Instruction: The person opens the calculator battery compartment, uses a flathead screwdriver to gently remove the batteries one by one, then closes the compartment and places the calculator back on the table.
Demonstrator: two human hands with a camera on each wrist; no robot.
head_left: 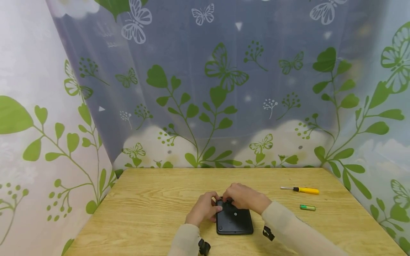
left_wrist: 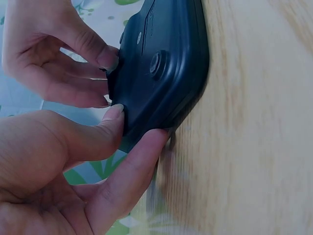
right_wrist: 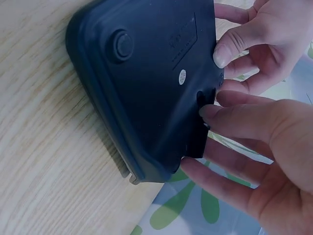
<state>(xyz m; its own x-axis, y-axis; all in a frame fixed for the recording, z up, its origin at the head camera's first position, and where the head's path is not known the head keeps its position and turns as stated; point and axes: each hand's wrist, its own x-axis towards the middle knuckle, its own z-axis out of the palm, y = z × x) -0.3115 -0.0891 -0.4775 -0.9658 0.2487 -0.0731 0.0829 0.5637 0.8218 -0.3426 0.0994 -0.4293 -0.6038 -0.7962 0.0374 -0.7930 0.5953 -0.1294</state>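
Note:
A black desktop calculator [head_left: 235, 222], as its shape suggests, lies underside up on the table, with round rubber feet [right_wrist: 122, 45] and a small white round sticker [right_wrist: 182, 77]. My left hand [head_left: 201, 209] grips its left far corner, thumb on the upturned underside and fingers at the edge below. On the far edge, my right hand [head_left: 246, 196] pinches with bent fingers and thumb, close by a small dark opening [right_wrist: 200, 99]. A thin dark flap-like part [right_wrist: 198, 142] shows between the right fingers. In the left wrist view both thumbs press near the same edge.
On the wooden table [head_left: 153, 199], a screwdriver [head_left: 304, 190] with a yellow handle lies to the right. Nearer me lies a small green battery [head_left: 307, 207]. A patterned curtain [head_left: 192, 106] borders the back and both sides. Each wrist wears a black strap [head_left: 268, 233].

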